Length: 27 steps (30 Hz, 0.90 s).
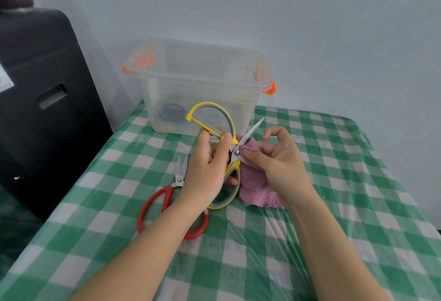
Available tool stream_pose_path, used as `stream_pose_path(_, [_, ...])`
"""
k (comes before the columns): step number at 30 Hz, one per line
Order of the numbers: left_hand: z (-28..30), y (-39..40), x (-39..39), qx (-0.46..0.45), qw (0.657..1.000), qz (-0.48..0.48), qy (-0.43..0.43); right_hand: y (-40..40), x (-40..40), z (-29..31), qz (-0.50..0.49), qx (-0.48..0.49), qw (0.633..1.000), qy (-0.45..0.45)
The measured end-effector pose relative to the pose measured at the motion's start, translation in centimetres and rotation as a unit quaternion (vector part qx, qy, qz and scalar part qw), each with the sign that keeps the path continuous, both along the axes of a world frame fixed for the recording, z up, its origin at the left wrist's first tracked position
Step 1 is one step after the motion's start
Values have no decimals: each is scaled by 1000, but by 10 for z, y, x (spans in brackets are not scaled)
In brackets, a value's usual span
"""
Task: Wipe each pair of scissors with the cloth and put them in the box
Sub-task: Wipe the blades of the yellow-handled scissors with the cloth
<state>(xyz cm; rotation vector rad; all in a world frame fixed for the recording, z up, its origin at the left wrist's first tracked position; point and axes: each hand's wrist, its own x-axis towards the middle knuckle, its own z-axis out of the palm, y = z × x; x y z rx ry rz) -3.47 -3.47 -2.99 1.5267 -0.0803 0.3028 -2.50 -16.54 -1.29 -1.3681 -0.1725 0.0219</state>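
Note:
My left hand (210,164) grips the yellow-and-grey scissors (216,119) near their pivot, blades spread wide above the table. My right hand (274,157) pinches the pink cloth (255,190) against one blade close to the pivot, and the rest of the cloth hangs down onto the table. Red-handled scissors (155,202) lie on the table under my left forearm, tips pointing away. The clear plastic box (202,85) with orange latches stands at the table's far edge, and a dark-handled pair of scissors (171,112) lies inside it.
The table carries a green-and-white checked cloth under clear plastic (334,193). A large black object (43,109) stands to the left of the table. A pale wall rises right behind the box.

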Motion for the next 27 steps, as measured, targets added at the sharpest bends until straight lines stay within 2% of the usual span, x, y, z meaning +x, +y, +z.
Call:
stream_pose_path(6, [1, 2, 4, -40, 999, 0, 12, -4, -2, 3, 50, 14, 999, -1])
stream_pose_path(14, [1, 0, 1, -3, 1000, 10, -10, 6, -4, 3, -68, -103, 991, -48])
stream_pose_path(17, [1, -1, -1, 31, 999, 15, -16, 6, -4, 2, -74, -94, 992, -36])
stream_pose_path(20, [2, -2, -2, 48, 998, 15, -28, 3, -1, 0, -49, -42, 998, -17])
stream_pose_path(27, [2, 0, -2, 19, 1000, 8, -16, 1, -4, 3, 2, -12, 1000, -17])
